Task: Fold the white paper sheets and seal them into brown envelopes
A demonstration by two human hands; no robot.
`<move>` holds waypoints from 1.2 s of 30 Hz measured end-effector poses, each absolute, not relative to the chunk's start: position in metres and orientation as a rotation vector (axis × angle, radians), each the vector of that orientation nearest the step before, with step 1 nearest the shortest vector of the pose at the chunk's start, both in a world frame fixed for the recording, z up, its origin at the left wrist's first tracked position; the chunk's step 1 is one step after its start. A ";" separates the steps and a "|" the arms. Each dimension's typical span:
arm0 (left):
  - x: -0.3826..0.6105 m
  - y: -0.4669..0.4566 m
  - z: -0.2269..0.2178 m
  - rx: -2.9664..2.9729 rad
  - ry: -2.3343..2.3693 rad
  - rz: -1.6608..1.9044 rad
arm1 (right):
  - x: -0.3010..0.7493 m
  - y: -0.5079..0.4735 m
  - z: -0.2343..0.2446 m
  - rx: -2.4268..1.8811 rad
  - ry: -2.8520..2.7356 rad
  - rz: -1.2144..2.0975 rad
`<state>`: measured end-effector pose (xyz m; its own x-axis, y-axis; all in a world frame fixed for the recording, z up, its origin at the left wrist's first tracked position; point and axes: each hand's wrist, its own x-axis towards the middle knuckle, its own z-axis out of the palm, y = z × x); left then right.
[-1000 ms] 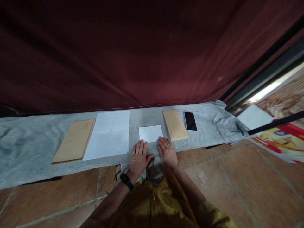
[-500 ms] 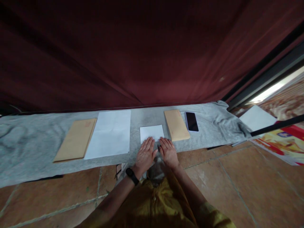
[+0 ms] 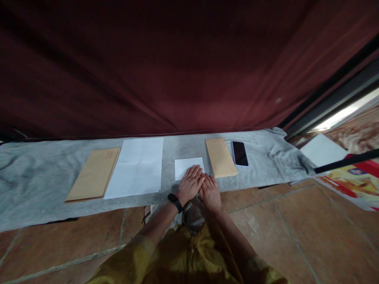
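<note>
A small folded white paper [image 3: 186, 165] lies flat on the grey cloth right in front of me. My left hand [image 3: 191, 184] rests palm down over its lower right part, fingers stretched out. Beside it, my right hand [image 3: 210, 194] lies flat with fingers extended at the paper's lower right corner, and the two hands touch. Neither hand grips anything. To the right of the paper is a stack of brown envelopes [image 3: 221, 157]. Larger white sheets [image 3: 137, 167] with a crease across them lie to the left, partly beside another brown envelope stack [image 3: 92, 173].
A phone [image 3: 240, 154] lies right of the envelopes. The grey cloth [image 3: 266, 157] covers a narrow bench against a dark red curtain [image 3: 177, 79]. At the far right are a dark metal frame [image 3: 334, 94], a white sheet [image 3: 322, 150] and a red and yellow package [image 3: 355, 183].
My left hand has slid right along the paper's lower edge until it meets my right hand. The right hand has barely moved, and the paper stays in place.
</note>
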<state>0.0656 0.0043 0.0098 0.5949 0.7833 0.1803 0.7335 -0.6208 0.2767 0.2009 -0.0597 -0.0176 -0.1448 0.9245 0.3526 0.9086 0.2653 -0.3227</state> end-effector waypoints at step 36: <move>0.041 0.015 -0.007 2.505 1.744 0.502 | 0.199 -0.063 -0.009 -1.622 -2.009 0.030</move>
